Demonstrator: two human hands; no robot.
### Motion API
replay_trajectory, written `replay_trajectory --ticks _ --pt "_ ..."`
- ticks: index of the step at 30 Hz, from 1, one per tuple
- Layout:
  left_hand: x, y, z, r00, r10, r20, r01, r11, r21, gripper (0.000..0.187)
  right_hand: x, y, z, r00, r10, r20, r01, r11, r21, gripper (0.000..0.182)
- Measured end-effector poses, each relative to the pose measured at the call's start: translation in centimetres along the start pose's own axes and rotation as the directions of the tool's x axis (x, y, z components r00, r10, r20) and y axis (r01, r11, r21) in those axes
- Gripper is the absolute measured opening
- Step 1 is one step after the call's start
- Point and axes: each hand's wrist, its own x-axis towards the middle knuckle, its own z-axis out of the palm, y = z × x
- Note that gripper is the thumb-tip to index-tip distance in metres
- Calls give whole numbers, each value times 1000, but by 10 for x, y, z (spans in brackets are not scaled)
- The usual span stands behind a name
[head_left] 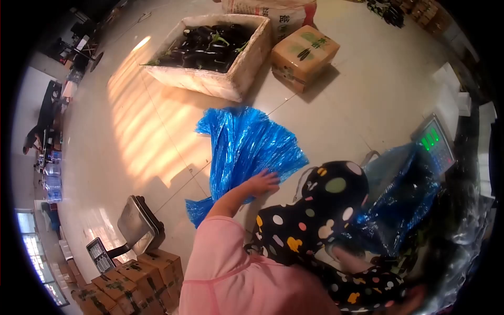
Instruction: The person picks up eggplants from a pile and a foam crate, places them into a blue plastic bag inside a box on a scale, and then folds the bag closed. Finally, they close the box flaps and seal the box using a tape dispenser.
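My left hand point(265, 182) reaches over a stack of shiny blue plastic bags point(239, 142) spread on the floor. Its fingers are stretched out and apart, near the stack's right side, and nothing shows in them. A dim, blurred shape at the lower right, beyond my dotted trousers point(294, 223), looks like my right hand point(415, 299); its fingers cannot be made out. Close to my knee, on the right, a partly see-through blue plastic bag point(391, 205) hangs in loose folds beside a scale with a lit green display point(431, 139).
A white foam box point(194, 79) full of dark eggplants point(212, 50) stands ahead, beside a taped carton point(304, 55) and a printed sack point(283, 16). A platform scale point(139, 226) and several cartons point(134, 283) are at the lower left. Dark produce lies at the right.
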Motion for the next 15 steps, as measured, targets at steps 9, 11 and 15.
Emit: replay_trajectory --ticks 9,11,15 --pt "-82 -61 26 369 -918 145 833 257 -490 76 25 -28 132 962 64 267 -35 993 -110 38" --pt "-135 -89 22 -165 -888 428 806 -372 -460 72 26 -26 152 948 87 308 -48 990 -131 38" --pt "-251 -164 140 -331 -752 570 -469 -393 -791 55 40 -24 163 934 94 343 -22 978 -207 38"
